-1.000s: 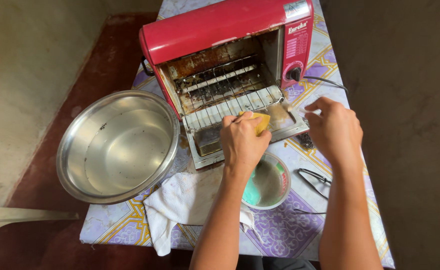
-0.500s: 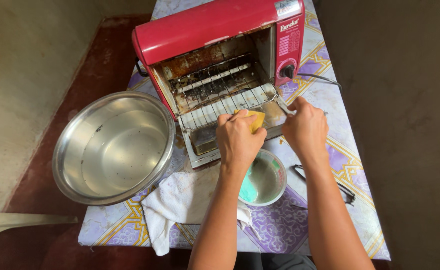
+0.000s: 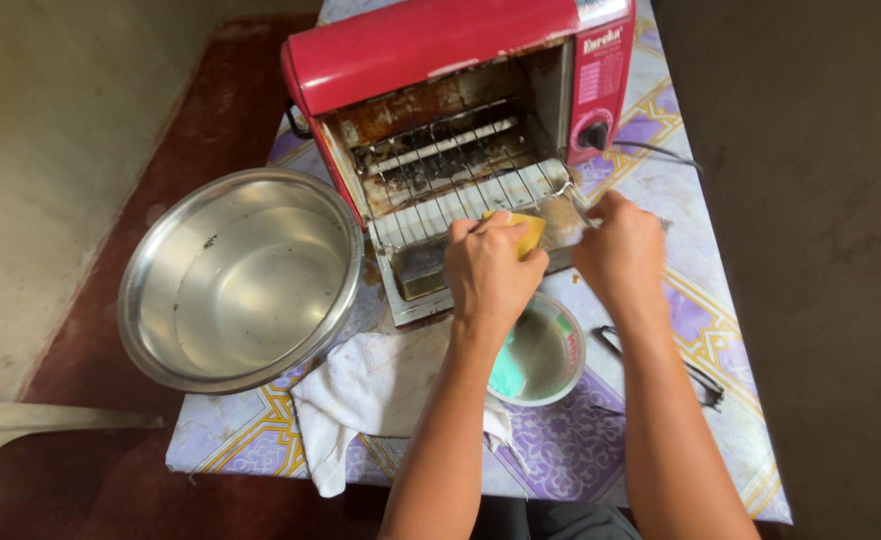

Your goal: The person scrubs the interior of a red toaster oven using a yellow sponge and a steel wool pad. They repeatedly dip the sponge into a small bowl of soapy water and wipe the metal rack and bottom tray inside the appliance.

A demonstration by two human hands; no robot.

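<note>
Yellow sponge (image 3: 522, 232) gripped in left hand (image 3: 488, 275), fingers curled tight around it, pressed against the front edge of the wire rack (image 3: 470, 200) where the rack projects from the red toaster oven (image 3: 460, 110). Right hand (image 3: 620, 255) closed on the right front corner of the rack or tray beneath; fingers folded under, exact contact point hidden.

Greasy drop-down door (image 3: 415, 270) open below the rack, burnt residue visible on interior walls and heating rods.

Hazards, as judged from present layout:

- Rack partly drawn out and supported at one corner only. Heavy scrubbing pressure likely to tip or spring it from its guides.
- Thin wire ends and sheet-metal edges close to both sets of knuckles. Risk of scrape on a slip of the sponge.
- Power cord (image 3: 650, 150) attached at the oven's right side; far end out of view, so live state not determinable. Wet sponge near heating rods a shock risk if connected.
- Small bowl (image 3: 550, 375) of cleaning liquid directly under the left forearm, close to the desk (image 3: 700, 330) front. Easily knocked on withdrawal.
- Large steel basin (image 3: 240, 280) holding water, overhanging the desk's left edge. Prone to tipping if the oven shifts against it.
- White cloth (image 3: 360, 390) draped over the front edge, liable to slide off.
</note>
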